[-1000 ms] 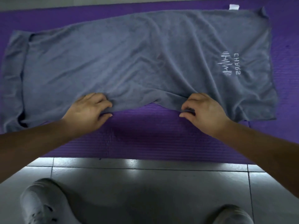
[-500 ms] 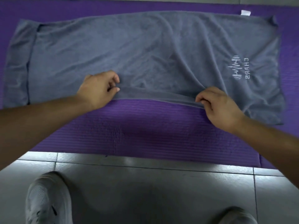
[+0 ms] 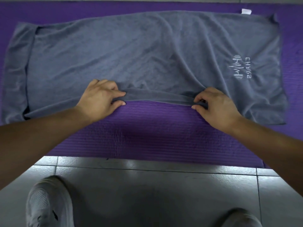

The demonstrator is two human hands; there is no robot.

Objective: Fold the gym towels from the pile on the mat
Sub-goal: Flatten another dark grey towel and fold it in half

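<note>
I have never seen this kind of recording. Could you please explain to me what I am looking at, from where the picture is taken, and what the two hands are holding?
There is no machine here: a person wears a camera on the head, so the picture looks forward and down at that person's own arms. The left hand and the right hand each pinch the near edge of a grey towel between the fingers, and that edge is bunched up between them. The towel lies spread out on a purple mat. It has a pale printed logo near its right end and a small white label at its far edge. Its left end is turned over on itself. Below the mat you see a grey tiled floor and the person's pale shoes.
</note>
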